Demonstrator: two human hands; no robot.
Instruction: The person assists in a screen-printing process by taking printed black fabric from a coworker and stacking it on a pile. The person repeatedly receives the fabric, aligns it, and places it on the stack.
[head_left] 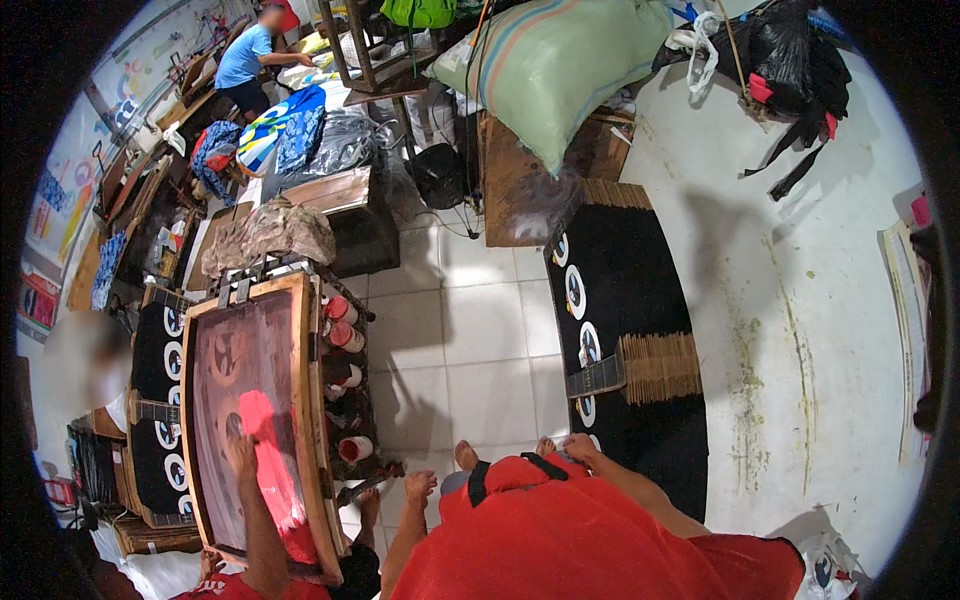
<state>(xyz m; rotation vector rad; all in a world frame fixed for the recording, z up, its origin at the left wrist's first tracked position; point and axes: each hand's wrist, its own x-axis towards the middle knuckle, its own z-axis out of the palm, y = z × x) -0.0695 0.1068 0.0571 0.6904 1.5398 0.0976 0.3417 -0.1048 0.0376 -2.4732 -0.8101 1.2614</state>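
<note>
My left hand [420, 487] hangs in the air beside the printing table, its fingers loosely curled with nothing visible in them. Over the near edge of a long black cloth piece [645, 440] is my right hand [580, 448], fingers bent and partly hidden; what they hold, if anything, is unclear. White oval prints line the left side of that cloth. A stack of brown cardboard pieces [660, 367] lies across it. To the left, a co-worker's hand [240, 455] rests on a wood-framed printing screen [210, 345] with bright pink-red ink [272, 465] spread on it.
Open ink pots [355, 448] stand along the screen's right side. More printed black cloth [150, 365] lies farther left. A large pale green sack [560, 70] sits on a wooden box [515, 195] at the back. Another person [245, 65] bends over goods at the far left.
</note>
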